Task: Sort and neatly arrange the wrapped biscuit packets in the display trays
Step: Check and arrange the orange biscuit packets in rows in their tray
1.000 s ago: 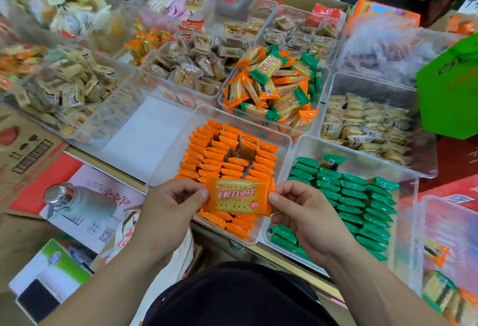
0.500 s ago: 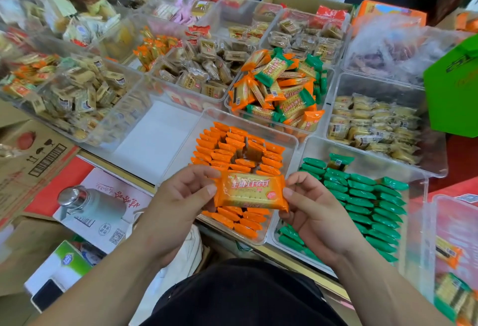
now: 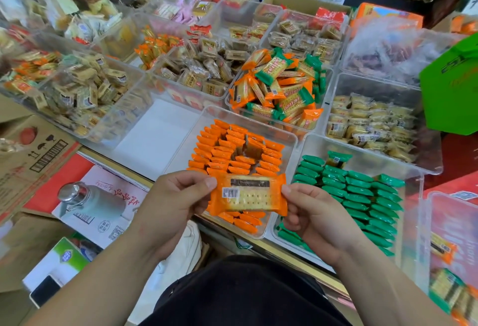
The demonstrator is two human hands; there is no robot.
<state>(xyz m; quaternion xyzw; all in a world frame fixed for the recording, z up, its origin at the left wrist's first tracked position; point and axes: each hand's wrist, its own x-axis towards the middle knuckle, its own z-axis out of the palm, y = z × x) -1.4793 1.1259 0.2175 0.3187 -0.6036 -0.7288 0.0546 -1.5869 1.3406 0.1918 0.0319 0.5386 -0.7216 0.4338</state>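
Note:
An orange-wrapped biscuit packet (image 3: 249, 196) is held flat between both hands, its back with barcode and dark label facing up. My left hand (image 3: 176, 201) pinches its left end and my right hand (image 3: 313, 211) pinches its right end. It hovers over the near edge of a clear tray (image 3: 287, 139) where orange packets stand in neat rows. To the right, a second clear tray (image 3: 411, 170) holds green packets in rows. Behind them a tray (image 3: 328, 92) holds a loose heap of mixed orange and green packets (image 3: 282, 87).
Many clear trays of other wrapped snacks fill the counter behind and to the left. A bare white tray (image 3: 157, 134) sits left of the orange one. A green bag (image 3: 452, 87) hangs at right. Cardboard boxes and a steel flask (image 3: 88, 201) lie below left.
The packet has been flipped over: its printed front faced up before, its back with the barcode shows now. Both hands stayed on its ends and rose slightly.

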